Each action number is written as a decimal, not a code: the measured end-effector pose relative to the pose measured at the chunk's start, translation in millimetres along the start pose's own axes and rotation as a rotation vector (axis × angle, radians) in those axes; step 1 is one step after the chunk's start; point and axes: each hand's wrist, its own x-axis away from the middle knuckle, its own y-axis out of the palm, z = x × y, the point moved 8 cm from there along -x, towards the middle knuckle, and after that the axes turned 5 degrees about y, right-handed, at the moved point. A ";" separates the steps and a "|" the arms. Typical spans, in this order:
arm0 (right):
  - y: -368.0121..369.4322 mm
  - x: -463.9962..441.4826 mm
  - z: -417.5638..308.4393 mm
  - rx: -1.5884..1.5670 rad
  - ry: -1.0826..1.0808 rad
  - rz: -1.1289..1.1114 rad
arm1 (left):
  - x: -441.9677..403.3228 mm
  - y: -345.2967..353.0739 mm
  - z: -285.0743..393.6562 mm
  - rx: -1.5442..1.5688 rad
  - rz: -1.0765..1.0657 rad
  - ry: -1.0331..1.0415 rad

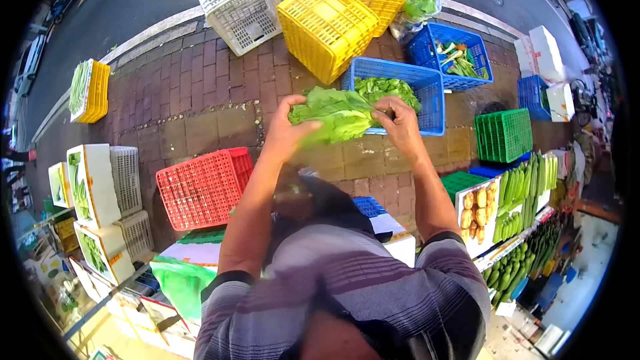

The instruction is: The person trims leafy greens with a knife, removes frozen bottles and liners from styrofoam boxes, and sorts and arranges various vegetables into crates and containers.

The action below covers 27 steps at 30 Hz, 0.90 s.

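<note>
A head of green lettuce (333, 115) is held up in front of me between both hands. My left hand (288, 128) is closed round its leafy end, with the thumb on the near side and slightly blurred. At the other end, my right hand (399, 122) pinches the paler part between thumb and fingers. Just behind the right hand stands a blue crate (432, 93). More lettuce leaves (393, 88) lie inside it, partly hidden by the held head.
Yellow crates (327, 23) and a white crate (240, 7) stand along the kerb. A second blue crate (477, 82) contains vegetable scraps. A red crate (200, 187) is at my left, a green crate (503, 135) at my right. Potatoes (477, 213) and cucumbers (527, 187) fill the right-hand stall.
</note>
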 end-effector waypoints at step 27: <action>122.7 -15.4 32.4 -0.614 0.504 -0.409 | 64.7 -84.6 -49.0 0.307 0.063 -0.611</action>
